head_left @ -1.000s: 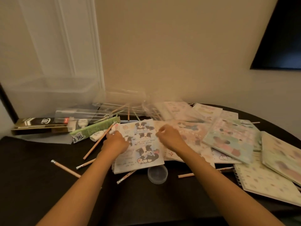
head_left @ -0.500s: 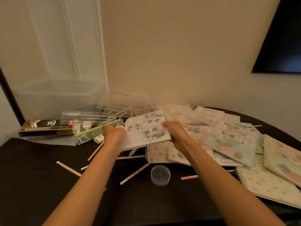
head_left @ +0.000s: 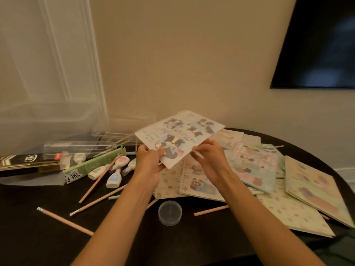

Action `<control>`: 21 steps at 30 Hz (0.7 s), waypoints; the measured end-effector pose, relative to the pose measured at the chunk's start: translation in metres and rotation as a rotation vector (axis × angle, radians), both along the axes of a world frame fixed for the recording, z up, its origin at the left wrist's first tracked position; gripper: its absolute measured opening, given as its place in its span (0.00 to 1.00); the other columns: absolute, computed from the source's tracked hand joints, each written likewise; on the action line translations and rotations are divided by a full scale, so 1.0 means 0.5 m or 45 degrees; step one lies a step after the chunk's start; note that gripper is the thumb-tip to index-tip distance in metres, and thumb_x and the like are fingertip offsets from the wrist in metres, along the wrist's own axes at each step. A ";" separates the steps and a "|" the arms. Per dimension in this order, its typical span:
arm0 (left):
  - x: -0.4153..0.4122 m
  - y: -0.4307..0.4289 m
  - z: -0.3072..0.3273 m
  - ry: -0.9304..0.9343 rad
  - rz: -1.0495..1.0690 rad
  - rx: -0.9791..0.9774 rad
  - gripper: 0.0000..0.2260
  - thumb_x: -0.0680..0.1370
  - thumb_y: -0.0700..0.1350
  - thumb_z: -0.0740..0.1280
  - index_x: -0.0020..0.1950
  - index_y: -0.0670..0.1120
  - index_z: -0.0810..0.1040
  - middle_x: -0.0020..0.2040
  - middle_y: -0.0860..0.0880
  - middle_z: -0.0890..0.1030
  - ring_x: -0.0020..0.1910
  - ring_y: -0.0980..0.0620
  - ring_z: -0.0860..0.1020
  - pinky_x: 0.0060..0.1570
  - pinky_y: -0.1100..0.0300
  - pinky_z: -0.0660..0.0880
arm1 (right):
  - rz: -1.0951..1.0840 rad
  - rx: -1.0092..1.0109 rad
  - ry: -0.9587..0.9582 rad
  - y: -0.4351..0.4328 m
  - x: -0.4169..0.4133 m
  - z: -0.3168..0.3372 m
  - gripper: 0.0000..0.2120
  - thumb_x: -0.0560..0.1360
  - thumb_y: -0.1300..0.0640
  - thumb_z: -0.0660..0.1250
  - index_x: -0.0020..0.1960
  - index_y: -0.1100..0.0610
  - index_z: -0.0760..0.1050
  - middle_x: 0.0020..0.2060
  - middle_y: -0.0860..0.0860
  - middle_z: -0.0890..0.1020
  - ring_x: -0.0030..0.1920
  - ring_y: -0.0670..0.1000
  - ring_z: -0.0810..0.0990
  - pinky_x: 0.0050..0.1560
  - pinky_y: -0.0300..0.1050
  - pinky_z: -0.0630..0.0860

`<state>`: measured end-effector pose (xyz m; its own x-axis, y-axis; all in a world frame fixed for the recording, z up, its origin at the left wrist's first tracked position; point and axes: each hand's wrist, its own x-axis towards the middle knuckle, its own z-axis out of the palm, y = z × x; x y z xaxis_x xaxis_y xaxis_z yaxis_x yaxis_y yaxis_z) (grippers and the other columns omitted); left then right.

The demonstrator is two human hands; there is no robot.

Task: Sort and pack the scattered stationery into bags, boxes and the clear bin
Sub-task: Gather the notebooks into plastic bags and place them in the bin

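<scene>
Holding blurred notebook (head_left: 180,137), both hands (head_left: 148,160) (head_left: 209,158), print unreadable, clear bin (head_left: 48,120) cropped left

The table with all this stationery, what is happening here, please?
A person is sorting stationery. The left hand and the right hand grip the near edge of a cartoon-animal notebook, holding it tilted above the dark table. The clear bin stands at the back left. Spiral notebooks lie overlapping under the hands and to the right. Pencils and a small round clear container lie loose in front.
</scene>
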<state>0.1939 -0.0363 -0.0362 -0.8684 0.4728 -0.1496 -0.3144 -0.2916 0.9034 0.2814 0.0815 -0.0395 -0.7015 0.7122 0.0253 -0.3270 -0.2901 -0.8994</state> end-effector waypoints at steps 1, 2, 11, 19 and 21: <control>-0.001 0.004 -0.004 0.029 -0.012 -0.014 0.11 0.78 0.33 0.59 0.59 0.43 0.70 0.51 0.46 0.77 0.44 0.49 0.78 0.37 0.53 0.77 | -0.008 -0.127 0.053 0.017 0.016 0.000 0.08 0.71 0.73 0.59 0.41 0.61 0.69 0.42 0.58 0.76 0.43 0.54 0.77 0.42 0.45 0.76; -0.003 0.006 -0.007 0.066 -0.027 -0.035 0.11 0.79 0.33 0.59 0.57 0.45 0.71 0.50 0.47 0.78 0.43 0.49 0.78 0.36 0.53 0.76 | -0.037 -0.246 0.095 0.035 0.035 0.000 0.08 0.72 0.72 0.58 0.42 0.61 0.71 0.41 0.58 0.77 0.42 0.55 0.76 0.42 0.46 0.77; -0.026 0.032 0.030 0.361 -0.262 -0.353 0.08 0.80 0.37 0.58 0.51 0.43 0.76 0.43 0.47 0.81 0.34 0.52 0.80 0.27 0.63 0.76 | 0.085 -0.129 -0.417 0.120 0.162 0.001 0.03 0.76 0.65 0.60 0.47 0.63 0.72 0.42 0.60 0.80 0.31 0.55 0.82 0.26 0.43 0.78; -0.004 0.101 0.008 0.204 -0.312 -0.425 0.11 0.81 0.43 0.56 0.46 0.41 0.76 0.40 0.45 0.79 0.40 0.50 0.77 0.40 0.56 0.75 | -0.289 -0.267 -0.143 0.170 0.195 0.006 0.19 0.76 0.72 0.57 0.66 0.66 0.64 0.54 0.62 0.75 0.44 0.57 0.79 0.28 0.49 0.79; 0.003 0.126 -0.014 0.470 -0.276 -0.745 0.08 0.80 0.42 0.57 0.50 0.42 0.74 0.47 0.44 0.76 0.45 0.48 0.74 0.46 0.52 0.73 | -0.358 -0.369 -0.061 0.178 0.204 -0.002 0.18 0.76 0.73 0.56 0.66 0.69 0.64 0.52 0.63 0.75 0.40 0.57 0.77 0.24 0.43 0.77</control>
